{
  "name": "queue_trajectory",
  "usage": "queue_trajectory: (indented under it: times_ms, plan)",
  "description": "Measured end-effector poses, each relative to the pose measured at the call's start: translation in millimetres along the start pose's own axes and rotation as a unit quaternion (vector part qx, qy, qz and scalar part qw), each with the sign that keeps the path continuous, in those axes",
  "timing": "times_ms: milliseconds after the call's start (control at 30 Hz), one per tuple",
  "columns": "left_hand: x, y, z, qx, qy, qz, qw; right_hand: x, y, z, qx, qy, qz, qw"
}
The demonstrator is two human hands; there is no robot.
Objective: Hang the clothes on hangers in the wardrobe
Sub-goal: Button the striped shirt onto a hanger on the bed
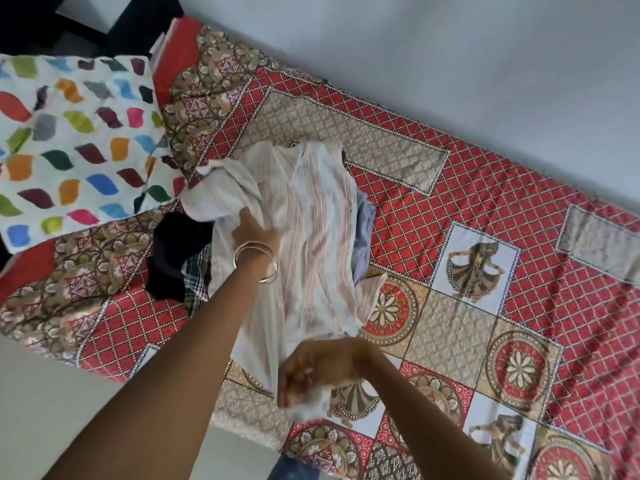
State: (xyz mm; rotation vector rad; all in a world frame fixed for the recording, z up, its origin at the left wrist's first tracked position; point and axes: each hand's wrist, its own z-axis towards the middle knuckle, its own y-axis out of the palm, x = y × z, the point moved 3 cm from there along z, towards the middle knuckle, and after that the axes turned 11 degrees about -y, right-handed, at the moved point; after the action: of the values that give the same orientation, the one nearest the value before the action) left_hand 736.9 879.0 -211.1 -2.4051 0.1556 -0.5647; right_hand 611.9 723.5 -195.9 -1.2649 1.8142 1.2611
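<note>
Both hands gather a white striped shirt [311, 233] off the clothes pile on the bed [485, 188]; left hand [254, 233] and right hand [308, 372] fingers clutch its cloth; next, seemingly, a hanger, none visible.

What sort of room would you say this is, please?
Most likely a bedroom: a bed with a patterned bedspread against a plain wall, a colourful pillow, and clothes piled on it.
</note>
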Motion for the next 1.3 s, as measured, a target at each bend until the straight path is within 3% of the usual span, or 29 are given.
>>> queue_trajectory:
  times_ms: [67,100,167,200,233,267,300,333,367,433,533,567,633,700,733,800,900,1000,1100,1200,1300]
  plan:
    - [-1,-8,-8,0.058,0.044,0.037,0.997,20,-10,-3,-0.04,0.077,-0.095,0.992]
    - [2,-14,-13,0.056,0.087,0.032,0.994,24,-24,-7,-0.02,0.109,-0.146,0.983]
    - [4,-20,-31,-0.087,0.105,-0.014,0.991,24,-61,-23,0.129,0.174,-0.256,0.942]
    - [1,-19,-38,-0.178,0.097,-0.049,0.978,16,-81,-33,0.259,0.182,-0.27,0.91]
    - [9,-18,-61,-0.28,0.096,-0.028,0.955,9,-96,-46,0.389,0.15,-0.219,0.882]
    - [2,-21,-76,-0.336,0.076,0.015,0.939,-6,-107,-48,0.462,0.083,-0.115,0.876]
    - [-6,-24,-86,-0.354,0.067,0.059,0.931,-22,-112,-48,0.48,0.018,0.025,0.877]
    - [-14,-19,-88,-0.335,0.041,0.089,0.937,-31,-118,-45,0.473,-0.011,0.125,0.872]
    - [-23,-28,-88,-0.281,0.018,0.127,0.951,-41,-121,-32,0.456,-0.008,0.152,0.877]
    - [-53,-27,-66,-0.196,-0.033,0.255,0.946,-50,-121,-9,0.449,0.013,0.104,0.888]
    - [-49,-28,-48,-0.237,-0.021,0.336,0.911,-49,-116,17,0.508,0.019,-0.007,0.861]
    - [-34,-32,-42,-0.199,0.001,0.329,0.923,-47,-111,22,0.504,0.011,-0.02,0.863]
    - [-4,-57,-23,-0.003,0.051,0.199,0.979,-42,-98,24,0.47,-0.009,-0.096,0.877]
    - [17,-82,-15,0.154,0.139,0.023,0.978,-42,-77,27,0.413,-0.04,-0.235,0.879]
    - [25,-83,-14,0.17,0.168,-0.016,0.971,-41,-64,29,0.381,-0.052,-0.299,0.874]
    - [34,-70,-12,0.101,0.151,0.015,0.983,-37,-35,37,0.31,-0.056,-0.377,0.871]
    - [19,-43,-11,-0.058,0.012,0.116,0.991,-36,1,51,0.188,-0.03,-0.483,0.854]
    - [9,-35,-12,0.021,0.054,0.195,0.979,-32,10,58,0.079,0.02,-0.549,0.832]
    - [7,-35,-19,0.107,0.082,0.165,0.977,-15,-1,39,0.047,0.127,-0.458,0.878]
    - [12,-44,-20,0.07,0.106,0.038,0.991,-6,-42,3,0.161,0.24,-0.371,0.883]
    - [30,-56,-33,0.014,0.154,-0.059,0.986,-34,-96,-33,0.455,0.173,-0.341,0.804]
